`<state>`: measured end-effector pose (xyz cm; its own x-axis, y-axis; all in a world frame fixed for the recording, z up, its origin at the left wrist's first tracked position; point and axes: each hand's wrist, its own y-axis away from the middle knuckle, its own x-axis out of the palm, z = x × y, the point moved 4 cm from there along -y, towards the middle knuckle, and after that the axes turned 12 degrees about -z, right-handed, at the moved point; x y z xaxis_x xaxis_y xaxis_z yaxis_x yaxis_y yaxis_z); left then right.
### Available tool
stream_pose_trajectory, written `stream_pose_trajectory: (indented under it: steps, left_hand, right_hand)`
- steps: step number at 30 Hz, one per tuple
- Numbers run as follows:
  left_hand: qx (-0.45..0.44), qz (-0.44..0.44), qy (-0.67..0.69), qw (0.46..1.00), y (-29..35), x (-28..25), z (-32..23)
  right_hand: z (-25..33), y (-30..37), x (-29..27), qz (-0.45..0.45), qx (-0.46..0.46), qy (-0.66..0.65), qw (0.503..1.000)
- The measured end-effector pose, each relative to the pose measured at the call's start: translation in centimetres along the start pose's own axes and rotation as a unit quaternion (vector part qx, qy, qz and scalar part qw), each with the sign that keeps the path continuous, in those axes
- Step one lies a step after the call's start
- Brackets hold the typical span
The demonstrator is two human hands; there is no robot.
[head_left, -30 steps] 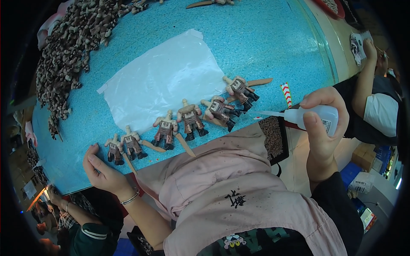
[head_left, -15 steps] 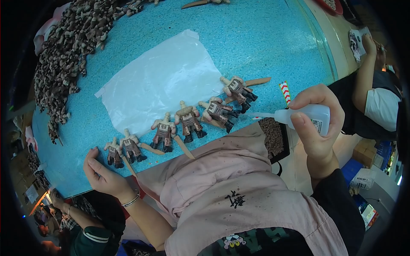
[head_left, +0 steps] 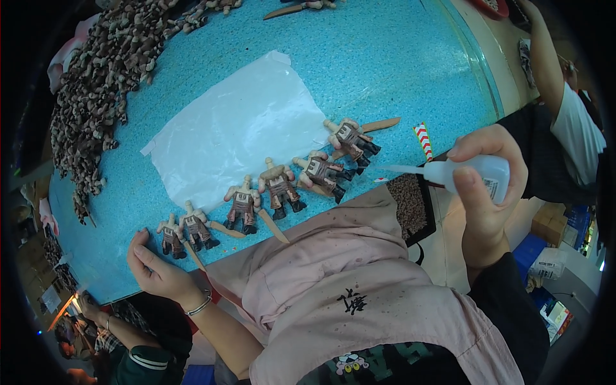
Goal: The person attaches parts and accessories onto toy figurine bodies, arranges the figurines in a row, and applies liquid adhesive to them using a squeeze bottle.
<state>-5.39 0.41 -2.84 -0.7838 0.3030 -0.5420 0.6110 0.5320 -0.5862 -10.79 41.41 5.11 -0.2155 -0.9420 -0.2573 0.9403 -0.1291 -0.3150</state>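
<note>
My right hand (head_left: pixel 491 192) grips a small white squeeze bottle (head_left: pixel 459 176) with a long thin nozzle pointing left. The nozzle tip is apart from the boots of the nearest toy figures (head_left: pixel 321 172). Several small figures in brown clothing and black boots lie in a slanting row along the near table edge; some have tan, blade-shaped pieces (head_left: pixel 274 226) beside or under them. My left hand (head_left: pixel 159 271) rests at the table edge by the leftmost figure (head_left: pixel 171 237). Its fingers are loosely bent, thumb apart, with nothing seen in them.
A white sheet (head_left: pixel 237 128) lies on the blue table (head_left: pixel 372 64) behind the row. Many more figures form a big heap (head_left: pixel 102 96) at the far left. Below the table's right edge is a container of brown pieces (head_left: pixel 405 208). Co-workers' arms (head_left: pixel 548 64) show at both sides.
My right hand has drawn the bottle slightly right, and its nozzle has left the figure's boots. My left hand stays by the row. The right-hand co-worker's arm has shifted upward in view.
</note>
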Motion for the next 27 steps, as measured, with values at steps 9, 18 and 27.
stream_pose_trajectory:
  steps: [9, 18, 27]
  left_hand:
    - [-0.004, 0.004, -0.007, 1.000, 0.0, -0.2, 0.0]
    - [0.004, 0.007, -0.013, 1.000, 0.1, -0.3, 0.0]
    - [0.005, 0.007, -0.006, 1.000, 0.1, 0.2, -0.2]
  right_hand:
    - [-0.6, -0.3, -1.1, -0.047, -0.004, 0.017, 0.999]
    - [-0.9, -0.2, -1.0, -0.049, 0.017, 0.020, 0.998]
    - [-1.0, -0.6, -1.0, -0.035, 0.007, 0.037, 0.999]
